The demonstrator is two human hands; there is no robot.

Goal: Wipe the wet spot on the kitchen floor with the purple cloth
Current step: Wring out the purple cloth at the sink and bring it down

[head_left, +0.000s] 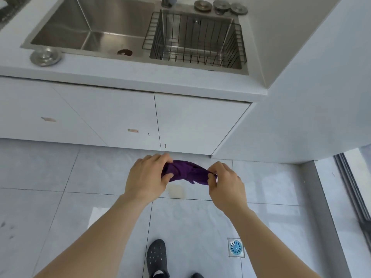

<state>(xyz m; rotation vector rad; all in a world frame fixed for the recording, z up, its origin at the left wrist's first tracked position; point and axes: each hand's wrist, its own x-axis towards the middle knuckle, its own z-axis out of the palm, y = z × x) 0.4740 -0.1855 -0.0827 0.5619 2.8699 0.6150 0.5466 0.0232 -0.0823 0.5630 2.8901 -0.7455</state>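
Observation:
The purple cloth (185,172) is bunched and stretched between both hands, held in the air above the pale tiled floor. My left hand (148,177) grips its left end and my right hand (225,182) pinches its right end. Just below the cloth, a faint yellowish wet spot (175,191) shows on the floor tile, in front of the white cabinets.
White cabinet doors (120,117) stand ahead under a counter with a steel sink (94,31) and a wire basket (196,39). A white wall panel (301,117) juts out on the right. A floor drain (235,247) lies lower right. My dark shoe (156,257) is at the bottom.

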